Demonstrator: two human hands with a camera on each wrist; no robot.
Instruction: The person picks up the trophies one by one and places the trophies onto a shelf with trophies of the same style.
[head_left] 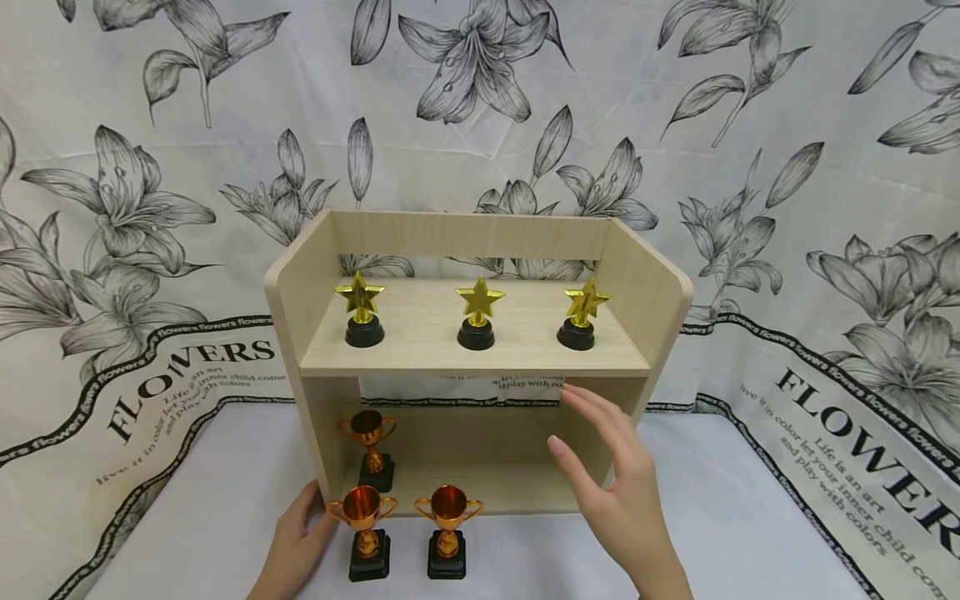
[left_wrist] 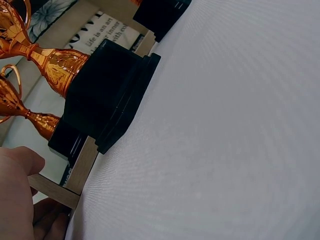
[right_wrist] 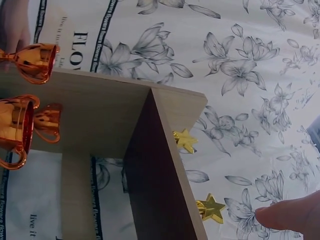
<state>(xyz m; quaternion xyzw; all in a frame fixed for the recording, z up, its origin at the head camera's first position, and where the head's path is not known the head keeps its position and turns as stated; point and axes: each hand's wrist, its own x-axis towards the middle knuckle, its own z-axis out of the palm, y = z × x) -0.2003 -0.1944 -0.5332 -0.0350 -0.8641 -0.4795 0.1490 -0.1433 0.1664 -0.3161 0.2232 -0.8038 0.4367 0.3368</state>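
My left hand (head_left: pixel 300 537) holds the lower front corner of the wooden shelf (head_left: pixel 474 374); in the left wrist view its thumb and fingers lie on either side of the side panel (left_wrist: pixel 54 191). Open, with fingers apart, my right hand (head_left: pixel 626 492) hovers before the right part of the lower compartment and holds nothing. One bronze cup trophy (head_left: pixel 367 427) stands inside that compartment at the left. Two more, a left cup trophy (head_left: pixel 362 508) and a right cup trophy (head_left: pixel 448 508), stand upright on the white cloth in front of the shelf.
Three gold star trophies on black bases line the upper board: left star (head_left: pixel 361 298), middle star (head_left: pixel 479 302) and right star (head_left: pixel 586 304). Raised side panels (head_left: pixel 652 292) flank them. Flower-printed cloth (head_left: pixel 750 208) hangs behind and at both sides.
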